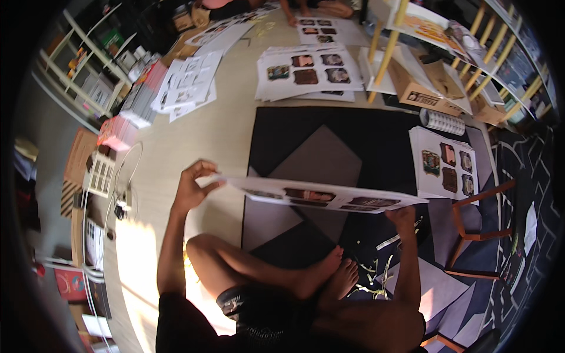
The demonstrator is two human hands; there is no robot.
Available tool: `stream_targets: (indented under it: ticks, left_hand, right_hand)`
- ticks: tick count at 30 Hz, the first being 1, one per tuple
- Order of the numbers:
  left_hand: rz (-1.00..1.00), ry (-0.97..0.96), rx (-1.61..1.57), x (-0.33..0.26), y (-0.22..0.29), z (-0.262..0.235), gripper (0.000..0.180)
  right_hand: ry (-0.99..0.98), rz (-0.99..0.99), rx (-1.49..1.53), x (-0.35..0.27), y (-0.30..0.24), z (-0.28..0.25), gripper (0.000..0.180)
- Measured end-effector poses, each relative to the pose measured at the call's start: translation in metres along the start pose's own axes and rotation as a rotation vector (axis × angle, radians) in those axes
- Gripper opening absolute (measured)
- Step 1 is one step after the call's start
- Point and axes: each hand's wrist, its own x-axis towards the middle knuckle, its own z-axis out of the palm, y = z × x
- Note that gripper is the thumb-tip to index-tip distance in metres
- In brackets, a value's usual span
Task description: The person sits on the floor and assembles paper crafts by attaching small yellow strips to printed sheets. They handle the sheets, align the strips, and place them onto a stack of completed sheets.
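A large white printed sheet with several coloured label-like pictures is held up in front of my crossed legs, tilted so that it shows nearly edge-on. My left hand pinches its left corner between thumb and fingers. At the sheet's lower right edge, my right hand grips it from beneath, its fingers partly hidden. A stack of similar printed sheets lies on the rug just beyond my right hand. Farther off, a bigger stack of printed sheets rests on the floor.
Paper scraps litter the patterned rug by my feet. At right are a wooden frame, a patterned roll and a cardboard box. Papers and cables lie left. Another person's hands reach in at the top.
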Motion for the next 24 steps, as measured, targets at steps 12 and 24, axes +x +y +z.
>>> stream_targets:
  ticks: [12,24]
  left_hand:
    - [-0.125,0.078,-0.867,-0.002,-0.039,0.099,0.060]
    - [-0.222,0.305,-0.731,-0.007,-0.018,0.113,0.027]
  right_hand:
    - [-0.014,-0.241,0.087,0.009,-0.014,0.048,0.073]
    - [0.114,-0.198,0.033,0.031,-0.063,0.062,0.037]
